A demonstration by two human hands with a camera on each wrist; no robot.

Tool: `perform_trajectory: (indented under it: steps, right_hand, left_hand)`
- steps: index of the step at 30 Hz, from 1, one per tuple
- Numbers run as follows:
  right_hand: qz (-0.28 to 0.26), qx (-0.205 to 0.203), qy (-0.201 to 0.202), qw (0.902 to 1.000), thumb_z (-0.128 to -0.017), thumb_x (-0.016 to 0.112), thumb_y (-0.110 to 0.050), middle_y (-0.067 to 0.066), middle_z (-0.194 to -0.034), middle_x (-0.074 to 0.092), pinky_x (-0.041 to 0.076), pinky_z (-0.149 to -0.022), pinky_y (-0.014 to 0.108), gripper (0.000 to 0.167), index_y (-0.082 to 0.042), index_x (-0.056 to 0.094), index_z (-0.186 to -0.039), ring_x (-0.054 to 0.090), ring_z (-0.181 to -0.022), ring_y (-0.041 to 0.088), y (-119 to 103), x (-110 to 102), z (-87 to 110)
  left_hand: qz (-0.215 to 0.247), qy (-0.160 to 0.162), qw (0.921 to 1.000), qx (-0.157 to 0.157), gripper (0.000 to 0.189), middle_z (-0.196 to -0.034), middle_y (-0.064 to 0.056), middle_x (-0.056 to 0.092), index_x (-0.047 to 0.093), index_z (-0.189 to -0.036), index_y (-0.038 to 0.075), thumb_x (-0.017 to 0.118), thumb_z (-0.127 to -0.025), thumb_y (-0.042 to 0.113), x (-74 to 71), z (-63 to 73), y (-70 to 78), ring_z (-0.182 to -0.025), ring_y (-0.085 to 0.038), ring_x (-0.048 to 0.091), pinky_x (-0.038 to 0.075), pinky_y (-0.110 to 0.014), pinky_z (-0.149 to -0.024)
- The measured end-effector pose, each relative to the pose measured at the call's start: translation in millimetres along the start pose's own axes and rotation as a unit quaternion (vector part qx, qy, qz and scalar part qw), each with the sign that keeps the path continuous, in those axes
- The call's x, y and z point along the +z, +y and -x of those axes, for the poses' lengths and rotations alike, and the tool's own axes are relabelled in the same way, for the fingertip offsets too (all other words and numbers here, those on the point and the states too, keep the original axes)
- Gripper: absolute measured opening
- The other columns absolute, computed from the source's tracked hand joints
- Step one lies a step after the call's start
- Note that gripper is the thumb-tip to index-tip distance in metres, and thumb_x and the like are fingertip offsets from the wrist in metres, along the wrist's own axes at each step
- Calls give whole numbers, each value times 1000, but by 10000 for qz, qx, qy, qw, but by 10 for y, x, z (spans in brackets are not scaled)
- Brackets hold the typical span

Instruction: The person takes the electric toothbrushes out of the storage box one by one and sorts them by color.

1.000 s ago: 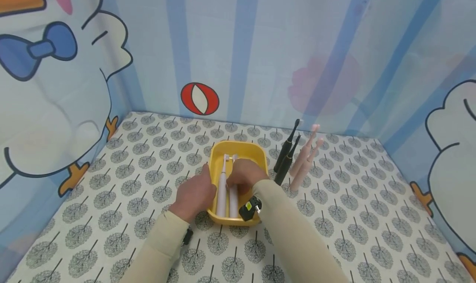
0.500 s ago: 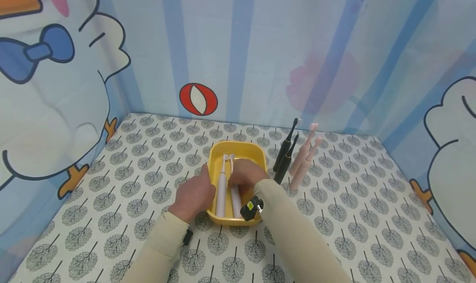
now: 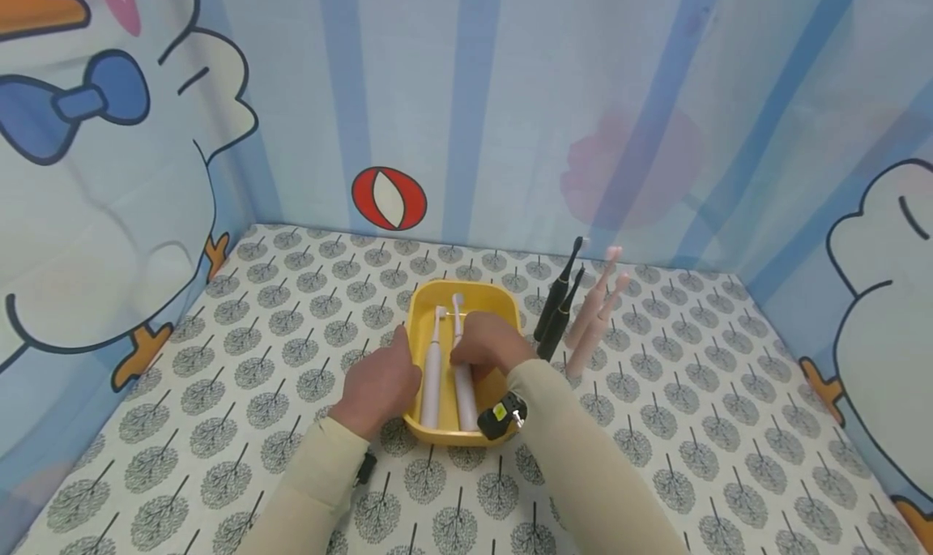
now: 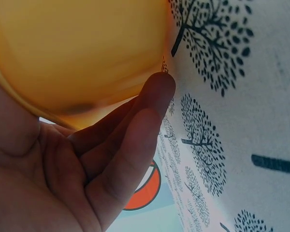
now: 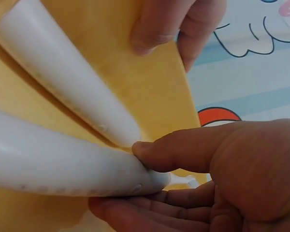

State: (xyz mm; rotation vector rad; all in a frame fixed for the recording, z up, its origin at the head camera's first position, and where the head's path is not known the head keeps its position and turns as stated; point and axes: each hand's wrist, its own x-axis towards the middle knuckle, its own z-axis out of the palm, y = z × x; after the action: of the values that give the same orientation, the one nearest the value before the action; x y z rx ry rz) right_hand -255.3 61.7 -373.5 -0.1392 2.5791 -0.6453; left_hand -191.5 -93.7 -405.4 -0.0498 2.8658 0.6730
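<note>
A yellow tub (image 3: 501, 300) stands on the table, with two white electric toothbrushes inside. My left hand (image 3: 381, 383) grips its left wall, thumb inside and fingers outside; the left wrist view shows those fingers (image 4: 130, 150) along the outer wall (image 4: 87, 53). Inside the tub, my right hand (image 3: 492, 344) pinches the right-hand toothbrush (image 3: 465, 397) near the top of its handle, as the right wrist view shows between thumb (image 5: 183, 150) and fingers. Beside it lies the other white toothbrush (image 3: 432, 385), untouched. Part of the held brush's neck is hidden behind my right hand in the head view.
Right of the tub stand two black electric toothbrushes (image 3: 557, 328) and two pink ones (image 3: 587, 344), upright and close together. A tree-print cloth (image 3: 291, 320) covers the table. Cartoon-printed curtains (image 3: 510, 134) rise at the back and sides.
The held toothbrush has shifted a little to the right and away from me inside the tub, its handle's near end now farther from the other brush. My left hand stays on the wall.
</note>
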Motion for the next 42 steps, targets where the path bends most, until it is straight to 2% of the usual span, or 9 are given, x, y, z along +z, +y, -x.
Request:
perform_trajectory:
  steps: [4, 8, 12, 17, 20, 24, 27, 34, 42]
  right_hand:
    - [-169, -139, 220, 9995, -79, 69, -12, 9, -74, 66, 55, -67, 37, 11, -4, 62, -83, 66, -67, 22, 19, -7, 43]
    - [-92, -284, 427, 9986, -80, 68, -13, 8, -70, 65, 55, -66, 38, 10, -5, 63, -79, 58, -57, 18, 28, -40, 97]
    - [71, -405, 658, 9970, -82, 67, -17, 5, -65, 62, 50, -55, 32, 14, -7, 61, -75, 51, -52, 15, 35, -86, 157]
    - [85, -717, 1092, 9914, -85, 67, -19, 3, -63, 57, 42, -49, 27, 17, -8, 61, -73, 49, -53, 14, 57, -145, 287]
    - [116, -930, 1352, 9864, -86, 67, -21, 3, -64, 56, 42, -50, 28, 17, -8, 63, -77, 48, -54, 15, 86, -165, 374]
    - [-63, -1033, 1635, 9811, -88, 66, -22, 3, -74, 61, 46, -52, 29, 17, -6, 67, -94, 53, -60, 16, 109, -172, 478]
    - [-253, -1103, 1940, 9744, -89, 64, -21, 3, -82, 62, 47, -53, 29, 22, -5, 67, -105, 56, -63, 16, 108, -178, 560]
    - [-344, -1384, 2651, 9536, -90, 65, -21, 2, -95, 67, 52, -66, 30, 29, -6, 63, -114, 61, -78, 15, 136, -161, 722]
    - [-773, -1805, 3017, 9330, -91, 68, -20, 1, -101, 68, 54, -77, 31, 33, -7, 61, -120, 65, -90, 14, 256, -144, 843]
  left_hand:
    - [-12, 30, 10000, 15, 69, -73, -10, 54, 13, -154, -1, 45, -96, 20, -1, -1, 6, -56, -22, 53, 44, -34, -51]
    - [-47, 18, 10000, 8, 69, -73, -10, 54, 13, -154, -1, 45, -97, 20, -6, -10, 7, -56, -22, 53, 44, -34, -52]
    - [-56, 32, 10000, 16, 69, -71, -10, 54, 13, -154, -1, 44, -97, 21, -1, -12, 3, -55, -21, 53, 44, -34, -52]
    - [-87, 79, 9999, 45, 69, -70, -9, 53, 14, -154, -2, 45, -96, 20, 12, 2, 8, -54, -21, 53, 44, -34, -50]
    - [-121, 72, 9999, 19, 69, -70, -9, 53, 13, -154, -2, 45, -96, 20, 17, 7, 14, -54, -21, 52, 44, -33, -51]
    - [-157, 86, 9998, -11, 70, -72, -10, 54, 14, -154, -1, 45, -96, 20, 14, 9, 8, -55, -21, 52, 44, -34, -51]
    - [-128, 117, 9999, 8, 69, -73, -10, 54, 14, -154, -1, 45, -95, 19, 13, 9, 3, -55, -21, 52, 43, -34, -51]
    - [-108, 169, 9997, 123, 69, -71, -10, 54, 15, -153, -3, 45, -95, 18, 26, 13, -1, -54, -22, 51, 43, -34, -49]
    - [-129, 330, 9990, 275, 68, -73, -11, 55, 18, -152, -5, 45, -94, 17, 7, 22, -7, -54, -22, 51, 43, -35, -48]
